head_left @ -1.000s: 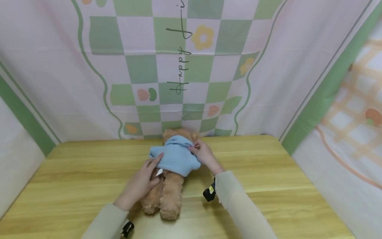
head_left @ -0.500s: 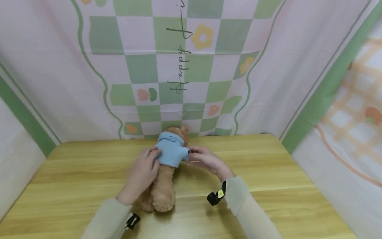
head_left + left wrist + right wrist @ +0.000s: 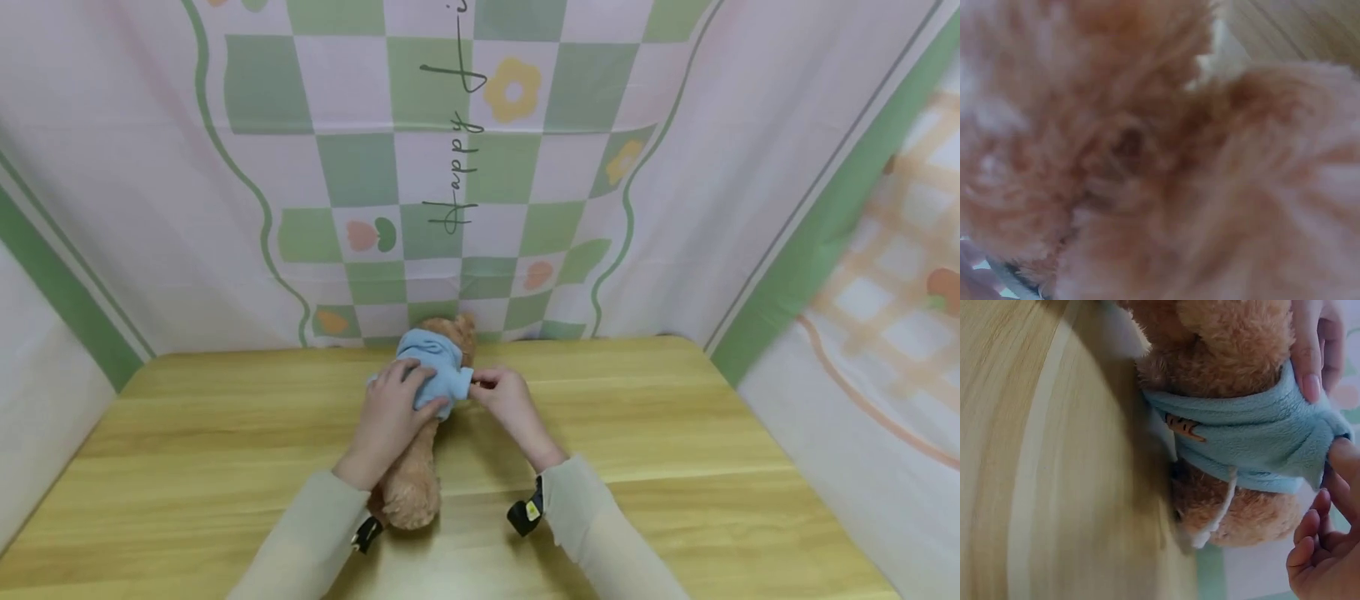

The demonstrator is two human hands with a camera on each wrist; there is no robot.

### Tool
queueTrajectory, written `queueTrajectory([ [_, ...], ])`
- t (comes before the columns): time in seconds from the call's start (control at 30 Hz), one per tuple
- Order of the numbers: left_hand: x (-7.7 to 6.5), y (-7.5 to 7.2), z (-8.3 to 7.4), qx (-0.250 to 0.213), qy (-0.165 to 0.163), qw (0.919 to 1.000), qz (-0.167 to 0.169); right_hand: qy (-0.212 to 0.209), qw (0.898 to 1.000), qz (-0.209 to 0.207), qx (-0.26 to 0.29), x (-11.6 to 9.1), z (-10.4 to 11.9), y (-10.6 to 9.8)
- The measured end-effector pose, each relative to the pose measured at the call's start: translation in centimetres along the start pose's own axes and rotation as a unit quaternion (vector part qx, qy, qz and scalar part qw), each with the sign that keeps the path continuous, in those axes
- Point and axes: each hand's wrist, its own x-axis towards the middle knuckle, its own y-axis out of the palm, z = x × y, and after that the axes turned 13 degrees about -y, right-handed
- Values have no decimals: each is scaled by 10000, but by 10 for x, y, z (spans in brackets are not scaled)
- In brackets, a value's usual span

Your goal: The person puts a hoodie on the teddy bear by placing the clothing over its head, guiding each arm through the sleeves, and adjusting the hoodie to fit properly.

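A brown plush teddy bear (image 3: 411, 492) lies on the wooden table, turned partly onto its side, its back upward and its head at the far edge. It wears a light blue hoodie (image 3: 427, 348) with a white drawstring (image 3: 1225, 509) and a small orange striped motif (image 3: 1184, 427). My left hand (image 3: 393, 412) grips the bear's clothed back, its thumb on the hoodie near the hem. My right hand (image 3: 506, 404) pinches the end of the near sleeve (image 3: 460, 383), one fingertip inside the cuff. Blurred brown fur (image 3: 1229, 187) fills most of the left wrist view.
The wooden table (image 3: 645, 433) extends on both sides of the bear. A green-and-white checked cloth (image 3: 510, 167) hangs right behind the far edge. Black wrist cameras (image 3: 525, 517) sit under both sleeves.
The bear has been turned onto its side and shifted left. My right hand has moved from the hood to the sleeve end. The left hand has moved up onto the hoodie's back.
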Motion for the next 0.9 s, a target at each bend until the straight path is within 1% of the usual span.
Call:
queueTrajectory([
  [0.1,-2,1,2,-40,153,9998,-91,-135,9988,347,-322,0,7,-1],
  [0.17,-3,1,3,-29,217,9997,-144,-138,9971,614,-421,0,11,-3],
  [0.27,-6,3,3,46,341,9992,-217,94,9938,1090,-198,-1,16,-6],
  [0.33,-8,5,3,99,437,9986,-272,354,9918,1223,135,-2,15,-7],
  [0.37,-9,5,3,109,497,9982,-310,505,9909,1200,326,-3,14,-7],
  [0.43,-11,7,2,137,623,9972,-391,768,9896,1019,663,-3,10,-6],
  [0.5,-13,9,2,125,727,9963,-451,969,9897,748,738,-4,6,-5],
  [0.57,-14,10,1,115,798,9956,-477,1069,9912,518,584,-3,3,-5],
  [0.67,-13,10,-1,163,860,9953,-422,956,9950,284,-41,3,-1,-8],
  [0.77,-13,9,-2,261,955,9947,-260,895,9945,127,-537,10,-7,-12],
  [0.83,-13,8,-3,301,923,9951,-159,837,9946,134,-603,13,-9,-14],
  [0.9,-14,7,-4,388,749,9964,-113,773,9955,240,-486,12,-8,-14],
])
